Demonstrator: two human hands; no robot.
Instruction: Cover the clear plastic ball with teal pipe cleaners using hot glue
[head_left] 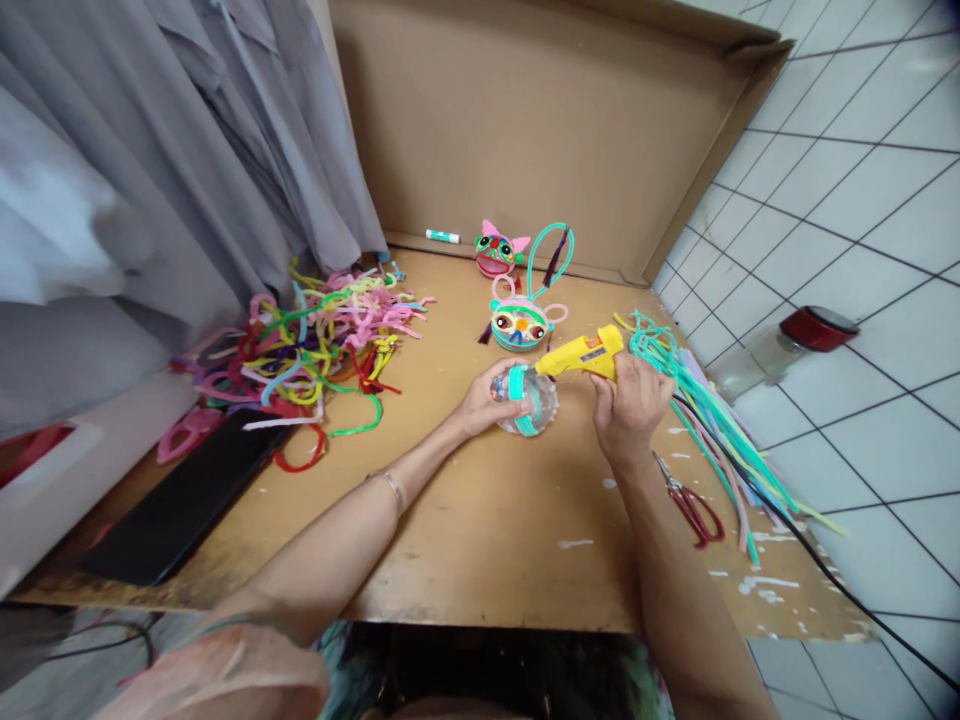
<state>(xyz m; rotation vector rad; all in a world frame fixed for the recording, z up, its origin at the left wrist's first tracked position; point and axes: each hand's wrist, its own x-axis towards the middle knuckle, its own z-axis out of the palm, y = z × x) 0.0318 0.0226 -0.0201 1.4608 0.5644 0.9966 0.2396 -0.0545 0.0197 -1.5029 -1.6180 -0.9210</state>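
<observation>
My left hand point(484, 402) grips a clear plastic bottle piece point(546, 402) with turquoise pipe cleaner bands round it. In my right hand point(631, 405) is a yellow hot glue gun point(581, 353), its nozzle pointing left at the upper edge of the bottle piece. Whether the tip touches the plastic I cannot tell. Just behind stands a decorated animal-face lantern point(519, 325) with pink ears and a turquoise loop handle. Farther back is a smaller red and green animal face point(496, 254) with pink pointed ears.
Tangled pipe cleaners point(322, 330) lie on the left beside a long black object point(187, 500). Straight pipe cleaners point(720, 430), red-handled scissors point(694, 508) and a black cord point(795, 535) are on the right. A glue stick point(442, 236) rests by the cardboard point(525, 120). A red-lidded jar point(780, 350) stands near the tiles.
</observation>
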